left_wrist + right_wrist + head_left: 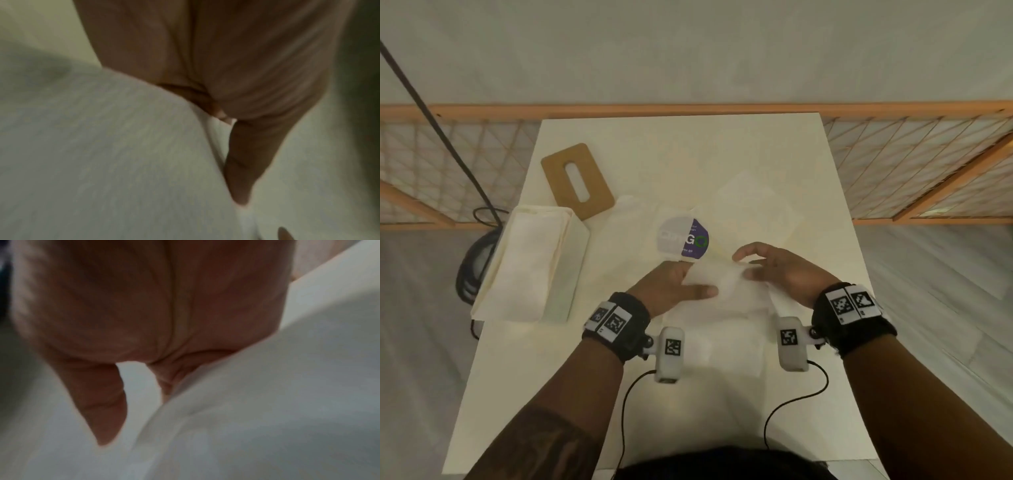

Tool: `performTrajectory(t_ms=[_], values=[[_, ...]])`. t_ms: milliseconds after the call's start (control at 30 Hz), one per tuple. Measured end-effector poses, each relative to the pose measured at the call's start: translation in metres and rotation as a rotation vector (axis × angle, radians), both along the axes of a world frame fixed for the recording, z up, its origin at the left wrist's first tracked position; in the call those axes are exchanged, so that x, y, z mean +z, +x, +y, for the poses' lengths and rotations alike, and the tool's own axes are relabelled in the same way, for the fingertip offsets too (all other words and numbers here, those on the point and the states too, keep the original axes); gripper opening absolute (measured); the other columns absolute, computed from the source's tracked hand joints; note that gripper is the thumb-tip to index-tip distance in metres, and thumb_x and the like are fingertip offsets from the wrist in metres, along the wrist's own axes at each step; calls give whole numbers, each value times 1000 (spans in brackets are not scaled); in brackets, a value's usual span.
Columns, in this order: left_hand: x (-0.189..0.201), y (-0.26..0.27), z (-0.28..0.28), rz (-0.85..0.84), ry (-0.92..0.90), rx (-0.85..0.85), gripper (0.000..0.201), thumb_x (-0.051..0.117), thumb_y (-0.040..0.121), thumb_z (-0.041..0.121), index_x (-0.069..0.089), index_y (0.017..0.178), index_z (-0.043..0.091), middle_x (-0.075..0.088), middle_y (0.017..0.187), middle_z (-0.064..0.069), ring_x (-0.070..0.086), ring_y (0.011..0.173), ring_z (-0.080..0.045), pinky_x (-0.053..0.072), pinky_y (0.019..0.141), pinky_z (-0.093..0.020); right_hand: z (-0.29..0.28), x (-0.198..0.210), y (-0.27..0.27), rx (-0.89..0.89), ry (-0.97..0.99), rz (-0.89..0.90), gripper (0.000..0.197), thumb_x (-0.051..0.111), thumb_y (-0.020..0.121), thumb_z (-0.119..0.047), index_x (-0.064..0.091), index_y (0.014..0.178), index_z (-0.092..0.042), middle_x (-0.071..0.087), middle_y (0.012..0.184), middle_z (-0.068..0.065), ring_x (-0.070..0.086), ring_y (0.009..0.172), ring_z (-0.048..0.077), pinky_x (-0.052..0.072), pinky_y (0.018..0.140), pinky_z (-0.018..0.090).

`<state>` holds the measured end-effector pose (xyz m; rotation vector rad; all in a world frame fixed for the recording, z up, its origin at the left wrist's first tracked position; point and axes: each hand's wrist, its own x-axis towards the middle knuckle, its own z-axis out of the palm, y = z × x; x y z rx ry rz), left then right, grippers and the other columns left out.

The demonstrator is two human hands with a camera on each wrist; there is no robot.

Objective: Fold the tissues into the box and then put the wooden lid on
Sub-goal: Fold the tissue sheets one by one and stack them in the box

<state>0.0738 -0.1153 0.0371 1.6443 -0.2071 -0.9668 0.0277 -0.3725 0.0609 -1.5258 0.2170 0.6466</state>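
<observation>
Folding step in hand, judged from the layout. A tissue sheet [726,291] lies on the white table [619,394] right in front of the person, part of it lifted between both hands. Left hand [671,291] lies on the sheet's left part, thumb stretched out flat on it, fingers mostly hidden under the raised paper; in the left wrist view the tissue covers the fingers, so whether they pinch it I cannot tell. Right hand [780,270] hovers at the sheet's right edge, fingers loosely curved, thumb apart; it seems to lift the edge, but a real pinch cannot be made out, blur in both views.

White tissue box [530,267] stands at the table's left edge, open on top, folded tissues already inside. Wooden lid [578,180], with an oval slot, lies flat just behind the box, not on it. More loose sheets lie further back, one half covering a round purple sticker [695,240].

Next move probably calls for bringing the lifted edge over, flattening the crease, then carrying the fold left into the box. Lid comes last.
</observation>
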Motion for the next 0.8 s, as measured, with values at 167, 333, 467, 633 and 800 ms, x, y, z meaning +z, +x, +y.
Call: performTrajectory(t_ms=[167,333,467,633,800], values=[[-19,-7,19,83,-57,419,34,85,75,30,78,103,11,77,96,-14,71,89,-31,54,82,-41,-13,-31,-24,-214,151,296,79,77,71,-66,66,130,-14,67,132,16,63,121,33,38,113,56],[-33,-13,36,115,-31,534,24,82,83,29,77,99,11,74,93,-20,67,87,-32,54,91,-51,11,-50,-39,-245,215,270,50,80,80,-21,68,127,-11,69,131,8,63,125,25,40,116,47],[-36,-14,39,286,-83,592,24,59,94,-2,75,108,9,75,106,-18,70,95,-35,54,96,-49,24,-62,-41,-397,230,279,40,67,93,-10,58,131,-2,68,129,19,68,115,34,54,101,47],[-38,-15,39,230,-69,527,36,53,93,-12,79,100,11,75,108,-19,68,104,-40,51,100,-49,18,-59,-47,-428,183,170,31,60,97,0,63,128,1,70,122,25,67,113,41,55,100,49],[-44,-12,41,18,115,333,25,80,81,4,84,88,28,78,100,-10,73,100,-37,57,93,-56,8,-56,-55,-390,-10,29,20,65,93,4,75,109,3,77,101,17,74,89,25,58,74,29]])
